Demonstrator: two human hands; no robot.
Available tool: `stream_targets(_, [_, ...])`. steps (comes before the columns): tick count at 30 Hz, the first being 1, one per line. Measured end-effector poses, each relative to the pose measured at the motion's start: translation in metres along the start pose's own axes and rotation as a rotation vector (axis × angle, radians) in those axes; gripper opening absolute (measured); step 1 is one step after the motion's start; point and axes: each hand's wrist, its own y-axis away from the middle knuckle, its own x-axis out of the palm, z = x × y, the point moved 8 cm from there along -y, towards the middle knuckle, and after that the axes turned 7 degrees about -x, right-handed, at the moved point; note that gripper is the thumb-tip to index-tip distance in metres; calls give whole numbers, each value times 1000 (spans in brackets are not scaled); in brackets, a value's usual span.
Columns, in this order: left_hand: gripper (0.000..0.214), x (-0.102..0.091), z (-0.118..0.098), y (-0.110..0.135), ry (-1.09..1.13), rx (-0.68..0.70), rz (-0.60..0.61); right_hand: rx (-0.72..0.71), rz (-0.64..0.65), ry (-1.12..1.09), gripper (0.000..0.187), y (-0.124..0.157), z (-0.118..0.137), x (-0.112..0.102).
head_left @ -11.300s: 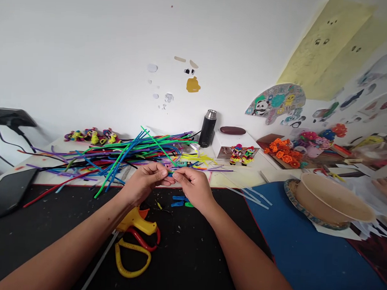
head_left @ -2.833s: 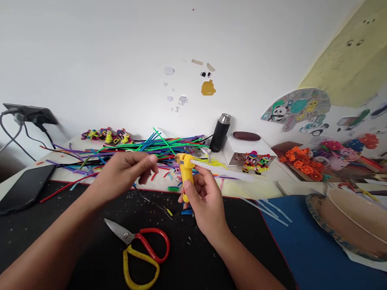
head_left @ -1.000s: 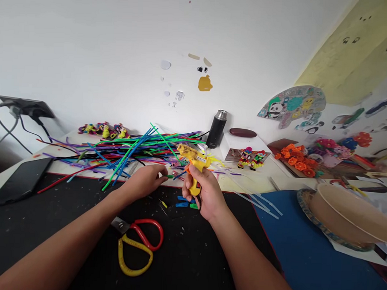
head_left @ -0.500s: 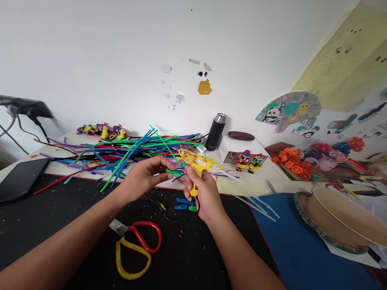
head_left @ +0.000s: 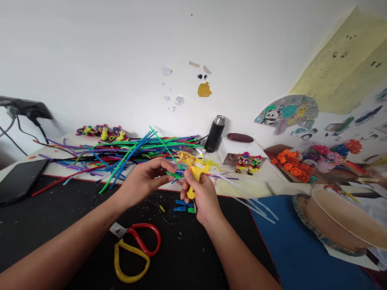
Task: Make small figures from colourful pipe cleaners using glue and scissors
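My right hand (head_left: 201, 196) is wrapped round the handle of a yellow glue gun (head_left: 195, 165), whose nozzle points up and to the left. Between the thumb and fingers of my left hand (head_left: 152, 177) is a short green pipe-cleaner piece (head_left: 173, 175), held close below the nozzle. Whether the two touch I cannot tell. Below my hands, short blue pipe-cleaner pieces (head_left: 180, 208) and a green one lie on the black mat (head_left: 89, 243). Scissors (head_left: 137, 249) with one red and one yellow handle rest nearer to me.
A heap of long coloured pipe cleaners (head_left: 125, 148) spreads along the back. A black thermos (head_left: 215, 135) stands by the wall, beside a white box (head_left: 241, 147) with small figures in front. Left lies a phone (head_left: 17, 182); right, a large bowl (head_left: 347, 220) and clear glue sticks (head_left: 261, 210).
The glue gun has tilted slightly and come a little lower with my right hand. My left hand still pinches the green piece, which shows more clearly now. The view has shifted slightly.
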Motion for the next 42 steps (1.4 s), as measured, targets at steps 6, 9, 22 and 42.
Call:
stream_targets(6, [25,0,3,1,44,-25,-1,-26,-19,15,46,0,1,-1])
stream_targets(9, [28,5,4,2,57,-48,26,-14,-10,25,47,0,-1,1])
stream_targets(22, [38,16,24,2,419,-229,-32,-26,-8,8,44,1,0,1])
stream_targets(42, [33,18,16,4,321,-217,64,27,15,-179,59,-2,4,-2])
